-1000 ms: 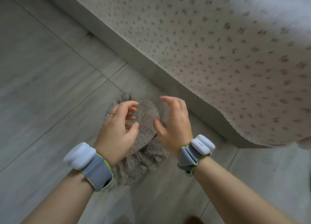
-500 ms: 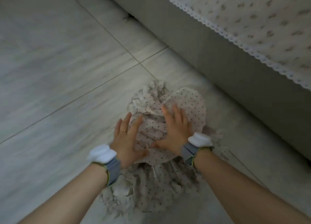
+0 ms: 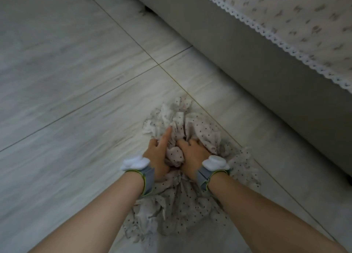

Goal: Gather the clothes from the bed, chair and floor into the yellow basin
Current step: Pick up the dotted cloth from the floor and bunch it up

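Nearest, the crumpled pale cotton garment with small dark dots (image 3: 177, 201) lies heaped on the grey tiled floor (image 3: 76, 81) beside the bed base. The left hand (image 3: 159, 155) bunches its middle, forefinger still extended; the right hand (image 3: 192, 153) is clenched in the folds. It looks light, limp and non-slip, best scooped by the gathered centre so trailing hems follow. No yellow basin is in view.

Pale grey floor tiles (image 3: 66, 66) with faint streaking fill the left and near scene — thin grout lines (image 3: 159, 64) cross at far centre. A lace trim (image 3: 270, 37) edges the patterned cover (image 3: 312, 14) at far right.
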`<state>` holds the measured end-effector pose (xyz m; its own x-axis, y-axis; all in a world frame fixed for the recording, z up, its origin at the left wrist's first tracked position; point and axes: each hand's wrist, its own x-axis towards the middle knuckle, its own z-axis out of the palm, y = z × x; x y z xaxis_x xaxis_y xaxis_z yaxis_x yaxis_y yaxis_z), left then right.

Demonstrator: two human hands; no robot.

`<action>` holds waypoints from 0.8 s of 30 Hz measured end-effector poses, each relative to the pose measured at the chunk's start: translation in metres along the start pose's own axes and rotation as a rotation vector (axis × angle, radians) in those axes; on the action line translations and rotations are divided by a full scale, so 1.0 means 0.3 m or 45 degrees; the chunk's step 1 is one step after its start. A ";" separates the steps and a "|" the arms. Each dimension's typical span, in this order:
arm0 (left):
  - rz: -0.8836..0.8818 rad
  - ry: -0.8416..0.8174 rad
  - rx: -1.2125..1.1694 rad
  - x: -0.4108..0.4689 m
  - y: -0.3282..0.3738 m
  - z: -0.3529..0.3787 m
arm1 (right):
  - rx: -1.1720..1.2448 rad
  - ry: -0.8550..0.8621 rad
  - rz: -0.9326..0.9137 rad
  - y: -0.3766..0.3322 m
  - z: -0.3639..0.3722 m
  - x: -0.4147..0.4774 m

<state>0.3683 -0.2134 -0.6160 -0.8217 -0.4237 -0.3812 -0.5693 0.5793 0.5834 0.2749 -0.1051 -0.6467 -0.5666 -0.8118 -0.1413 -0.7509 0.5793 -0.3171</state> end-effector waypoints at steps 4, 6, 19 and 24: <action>-0.009 0.067 -0.028 -0.012 0.058 -0.049 | 0.126 0.163 -0.100 -0.019 -0.103 -0.009; 0.006 0.115 0.002 -0.025 0.134 -0.117 | 0.220 0.160 -0.133 -0.036 -0.222 -0.009; 0.188 0.242 0.048 -0.407 1.037 -0.700 | 0.483 0.483 0.103 -0.119 -1.301 -0.379; 0.455 0.137 -0.088 -0.547 1.472 -0.796 | 0.467 0.692 0.330 -0.054 -1.701 -0.633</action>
<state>0.2581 -0.0544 -0.1245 -0.9586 -0.2763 -0.0696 -0.2411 0.6568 0.7144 0.2216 0.0772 -0.1362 -0.8730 -0.4434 0.2033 -0.4600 0.6096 -0.6457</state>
